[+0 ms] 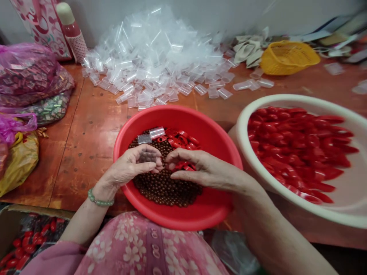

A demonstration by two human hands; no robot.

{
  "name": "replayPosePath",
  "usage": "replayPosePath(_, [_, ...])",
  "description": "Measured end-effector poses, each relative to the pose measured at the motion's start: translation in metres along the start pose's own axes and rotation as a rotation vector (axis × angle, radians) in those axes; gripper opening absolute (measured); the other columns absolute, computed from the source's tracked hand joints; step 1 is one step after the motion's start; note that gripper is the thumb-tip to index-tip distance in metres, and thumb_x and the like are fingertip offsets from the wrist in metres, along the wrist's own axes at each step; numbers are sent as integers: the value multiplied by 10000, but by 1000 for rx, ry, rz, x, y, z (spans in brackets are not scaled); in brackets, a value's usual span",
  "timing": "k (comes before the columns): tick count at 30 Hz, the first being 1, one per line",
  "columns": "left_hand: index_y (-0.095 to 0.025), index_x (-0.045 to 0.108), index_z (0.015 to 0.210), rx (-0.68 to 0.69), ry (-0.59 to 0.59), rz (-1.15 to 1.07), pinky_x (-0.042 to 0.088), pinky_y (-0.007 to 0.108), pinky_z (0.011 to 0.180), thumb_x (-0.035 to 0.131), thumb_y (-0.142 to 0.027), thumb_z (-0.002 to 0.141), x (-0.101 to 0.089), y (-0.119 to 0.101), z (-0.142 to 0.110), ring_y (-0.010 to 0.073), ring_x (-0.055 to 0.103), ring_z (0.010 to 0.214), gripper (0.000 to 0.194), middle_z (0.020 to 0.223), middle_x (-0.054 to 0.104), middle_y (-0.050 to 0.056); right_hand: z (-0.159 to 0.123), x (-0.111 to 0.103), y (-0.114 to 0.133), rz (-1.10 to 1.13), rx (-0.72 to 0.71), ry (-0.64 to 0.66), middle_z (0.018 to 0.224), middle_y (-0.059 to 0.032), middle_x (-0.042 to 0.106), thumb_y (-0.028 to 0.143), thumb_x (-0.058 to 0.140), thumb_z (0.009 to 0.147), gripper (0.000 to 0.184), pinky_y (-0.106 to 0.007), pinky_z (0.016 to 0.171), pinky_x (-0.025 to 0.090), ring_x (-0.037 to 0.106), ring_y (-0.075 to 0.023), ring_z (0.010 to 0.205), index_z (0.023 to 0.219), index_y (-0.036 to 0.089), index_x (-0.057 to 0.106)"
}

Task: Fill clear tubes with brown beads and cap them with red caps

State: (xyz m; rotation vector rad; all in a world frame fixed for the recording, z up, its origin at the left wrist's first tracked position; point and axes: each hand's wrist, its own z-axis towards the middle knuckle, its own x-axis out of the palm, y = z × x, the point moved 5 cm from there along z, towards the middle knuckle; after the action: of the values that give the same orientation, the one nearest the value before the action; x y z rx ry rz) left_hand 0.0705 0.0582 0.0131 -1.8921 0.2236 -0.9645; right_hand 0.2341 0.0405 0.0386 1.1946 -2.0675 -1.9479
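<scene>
My left hand (pixel 133 162), with a green bead bracelet (pixel 100 199) at the wrist, holds a clear plastic sleeve (pixel 149 156) between thumb and fingers. Close beside it, my right hand (pixel 197 166) hovers with curved fingers and the thumb apart from them; nothing shows in it. Both hands are over a red basin (pixel 172 217). Inside lie many small brown beads (pixel 169 191), a heap of red plastic pieces (pixel 183 139) partly hidden by my right hand, and two more clear sleeves (pixel 156 132) on top of the beads.
A white basin (pixel 286 194) of red pieces (pixel 301 149) stands at right. Behind rises a pile of clear sleeves (pixel 160 57). A yellow basket (pixel 289 57) sits back right. Filled bags (pixel 31 76) and a bottle (pixel 71 32) are left; a box of red items (pixel 28 244) is lower left.
</scene>
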Motion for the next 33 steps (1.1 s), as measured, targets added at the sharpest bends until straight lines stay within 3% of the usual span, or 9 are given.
replayPosePath(4, [-131,614,1075,15,38,-84,505,317,882,671,-98,738,0,-4,0,178,662,944,344,978,690,80,-6,2,-26,-466,108,-30,1108,-101,652,195,586,844,236,-412,918,414,571,-255,1057,1079,170,603])
replayPosePath(7, [-123,609,1128,-11,84,-181,482,362,958,640,-33,676,1,-6,-1,220,653,1043,462,1061,703,115,-1,15,-42,-796,191,86,1049,-107,667,70,529,807,271,-446,850,399,547,-317,1054,1022,174,658])
replayPosePath(12, [-126,610,1171,-19,130,-252,463,371,991,600,-8,632,2,-7,-3,234,641,1092,551,1107,702,128,6,29,-50,-890,157,161,881,-113,677,22,448,811,274,-387,761,405,584,-272,896,843,152,686])
replayPosePath(15, [-124,605,1186,-17,138,-275,448,374,1009,593,-10,637,0,-7,-3,241,633,1115,560,1124,698,133,4,23,-47,-757,90,44,911,-120,679,101,458,862,231,-396,788,431,591,-253,871,904,152,679])
replayPosePath(19, [-119,608,1183,-39,143,-297,450,375,1007,628,-34,637,-1,-6,-3,249,629,1122,553,1131,694,142,-2,-1,-32,-251,-37,-356,1034,-84,673,283,508,902,243,-398,889,463,600,-225,965,1102,216,627])
replayPosePath(22, [-117,627,1143,-68,91,-286,476,362,971,679,-68,659,0,-5,-2,238,644,1082,489,1084,703,134,-1,-9,-23,273,-58,-537,951,-23,653,380,590,866,212,-291,757,520,616,-153,830,1041,263,621])
replayPosePath(26, [-135,660,1018,-22,-121,-198,530,274,825,763,-111,658,1,-3,0,151,666,898,375,954,701,60,10,-2,-7,773,-65,-596,795,28,595,417,735,752,264,-196,582,512,564,-82,615,924,258,614])
replayPosePath(29, [-133,656,934,3,-223,-155,546,240,720,820,-136,591,3,0,-1,119,657,798,381,917,671,25,15,3,1,844,-93,-608,803,22,615,416,762,726,280,-213,628,539,598,-91,654,888,248,608])
replayPosePath(33, [-133,613,931,-20,-265,-132,520,201,574,833,-208,589,4,5,-2,119,672,653,414,780,667,6,5,0,0,590,-113,-695,796,22,637,364,726,775,211,-217,645,540,614,-97,672,906,248,609])
